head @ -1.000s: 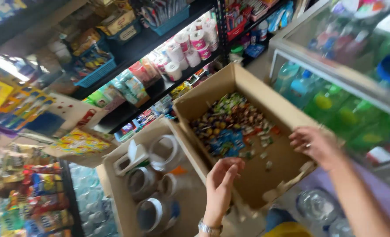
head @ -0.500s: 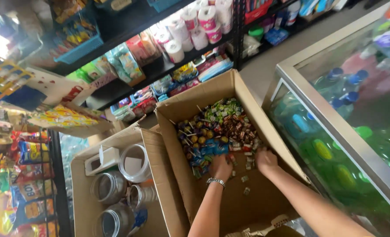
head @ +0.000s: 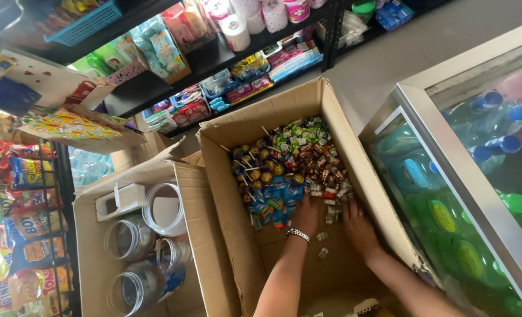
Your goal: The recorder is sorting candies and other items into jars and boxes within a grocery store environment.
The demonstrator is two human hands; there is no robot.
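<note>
Both Hands Down Among the Sweets

Since half a second ago both hands have pushed a little deeper into the cardboard box (head: pixel 355 170), and the view has swung so that the box sits nearer the middle. A second ago the right hand was raised over the box's right wall; now it lies low inside.

A heap of wrapped sweets (head: pixel 290 170) fills the far half of the box floor. It falls into colour patches: green-and-white wrappers at the far end, round gold-wrapped lollipops with white sticks on the left, brown and red pieces on the right, blue wrappers nearest the person. A few loose pieces lie scattered on the bare cardboard near the hands.

Palm down, the left hand (head: pixel 305 214) rests at the near edge of the heap, touching the blue and brown wrappers, a metal bracelet (head: pixel 298 235) at its wrist. Its fingers run forward into the sweets, and I cannot tell whether they are spread or pinching anything. The right hand (head: pixel 358 226) lies just beside it, palm down, fingers loosely spread over the scattered pieces, with nothing held that shows.

A second open carton to the left holds clear plastic jars (head: pixel 128 238). A glass-topped cooler (head: pixel 478 176) of bottles stands just right of the box.
</note>
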